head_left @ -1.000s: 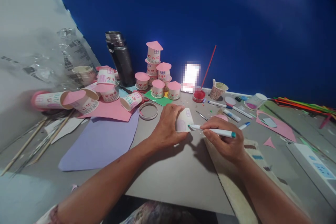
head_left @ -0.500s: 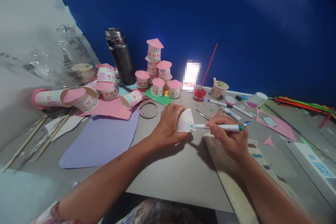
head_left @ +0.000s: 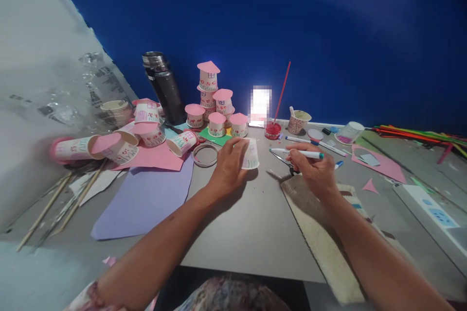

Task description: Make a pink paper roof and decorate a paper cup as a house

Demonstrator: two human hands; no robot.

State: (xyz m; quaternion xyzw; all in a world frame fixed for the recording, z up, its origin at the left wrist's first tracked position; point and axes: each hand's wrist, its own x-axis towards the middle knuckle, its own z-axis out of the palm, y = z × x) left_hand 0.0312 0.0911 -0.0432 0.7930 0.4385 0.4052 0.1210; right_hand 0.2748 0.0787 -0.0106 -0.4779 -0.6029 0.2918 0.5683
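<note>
My left hand (head_left: 229, 165) is wrapped round a small white paper cup (head_left: 251, 155), which stands upside down, wide rim at the bottom. Faint purple drawing and green strokes show on its side. In my right hand (head_left: 316, 171) is a green marker (head_left: 308, 154), its tip pointing left and apart from the cup. Scissors (head_left: 282, 160) lie on the table just beneath that marker, partly hidden by my right fingers. Left of the cup rests a roll of tape (head_left: 205, 155).
Decorated cups with pink cone roofs (head_left: 208, 77) are stacked at the back, beside a dark flask (head_left: 166, 90). Purple paper (head_left: 146, 204) lies at left. A folded cloth (head_left: 321, 233) and a power strip (head_left: 434, 218) are at right. A red stick stands in a red pot (head_left: 273, 130).
The marker tip has come off the cup and moved up and away. My left hand has shifted the cup slightly farther back and left. The view has turned a little.
</note>
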